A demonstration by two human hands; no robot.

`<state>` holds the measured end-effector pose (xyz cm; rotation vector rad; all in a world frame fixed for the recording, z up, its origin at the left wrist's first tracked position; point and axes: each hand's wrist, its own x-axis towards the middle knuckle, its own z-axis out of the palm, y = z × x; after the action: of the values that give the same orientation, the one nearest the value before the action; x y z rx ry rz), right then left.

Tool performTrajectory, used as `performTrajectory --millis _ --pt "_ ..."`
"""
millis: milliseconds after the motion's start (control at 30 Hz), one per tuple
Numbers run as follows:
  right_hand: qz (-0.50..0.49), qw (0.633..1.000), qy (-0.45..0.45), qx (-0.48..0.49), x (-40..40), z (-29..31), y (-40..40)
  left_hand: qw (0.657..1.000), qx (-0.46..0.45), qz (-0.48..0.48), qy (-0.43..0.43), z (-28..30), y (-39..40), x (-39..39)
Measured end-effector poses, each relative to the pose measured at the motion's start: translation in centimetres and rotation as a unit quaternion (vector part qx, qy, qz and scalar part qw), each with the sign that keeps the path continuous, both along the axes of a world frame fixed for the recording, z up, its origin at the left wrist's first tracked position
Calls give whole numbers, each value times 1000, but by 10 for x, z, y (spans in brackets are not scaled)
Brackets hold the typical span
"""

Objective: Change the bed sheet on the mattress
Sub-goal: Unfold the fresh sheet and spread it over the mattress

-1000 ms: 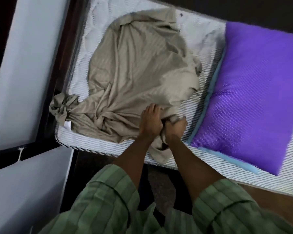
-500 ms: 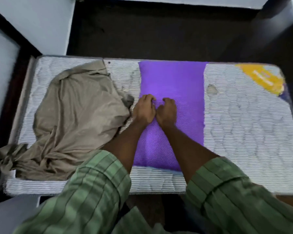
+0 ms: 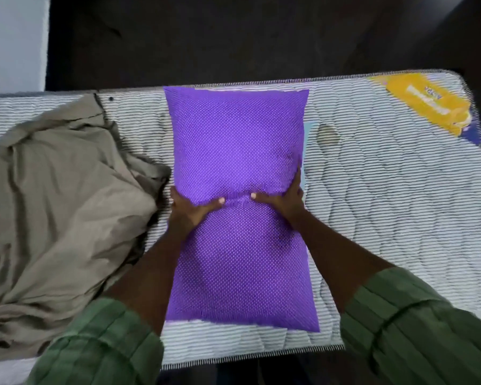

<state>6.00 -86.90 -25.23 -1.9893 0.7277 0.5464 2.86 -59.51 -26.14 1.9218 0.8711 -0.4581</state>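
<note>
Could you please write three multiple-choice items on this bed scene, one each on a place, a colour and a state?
1. Where does the beige sheet lie?
A. left of the pillow
B. on the pillow
C. on the floor

2. What colour is the pillow?
A. green
B. purple
C. white

3. What are the hands doing?
A. hanging idle
B. gripping the pillow's sides
C. pulling the sheet

Answers:
1 A: it is bunched on the mattress left of the pillow.
2 B: its cover is purple.
3 B: left hand and right hand squeeze its middle.

Yellow label [image 3: 429, 104] on mattress [image 3: 386, 207] far right corner: white print present, too blurred to read. No other text.
</note>
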Motion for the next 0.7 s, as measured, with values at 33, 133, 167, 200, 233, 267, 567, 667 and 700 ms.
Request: performTrajectory --millis 33,133,167,200,233,267,567,667,700 --pt "-8 1000 13 14 -1 -20 -5 1000 -28 9 8 -22 7 -4" --pt "-4 998 49 29 -2 -68 -23 997 -77 8 11 -86 16 -10" --pt "-11 998 49 30 -4 -72 -25 997 -81 6 -1 -96 15 -12" --pt "-21 998 44 28 -7 -71 -26 996 -82 8 -13 -99 13 -12" --pt "-34 998 37 31 -10 -67 -28 996 -86 16 -24 -91 8 -12" --pt "-45 998 21 41 -13 -60 -29 995 -87 29 -33 -78 1 -11" --pt "-81 989 -64 107 -36 86 -73 986 -138 58 -70 84 -72 -21" --pt "-98 985 -74 117 -54 127 -122 987 -133 49 -77 124 -117 -31" --pt "-103 985 -75 116 -58 137 -138 986 -135 48 -78 133 -131 -33"
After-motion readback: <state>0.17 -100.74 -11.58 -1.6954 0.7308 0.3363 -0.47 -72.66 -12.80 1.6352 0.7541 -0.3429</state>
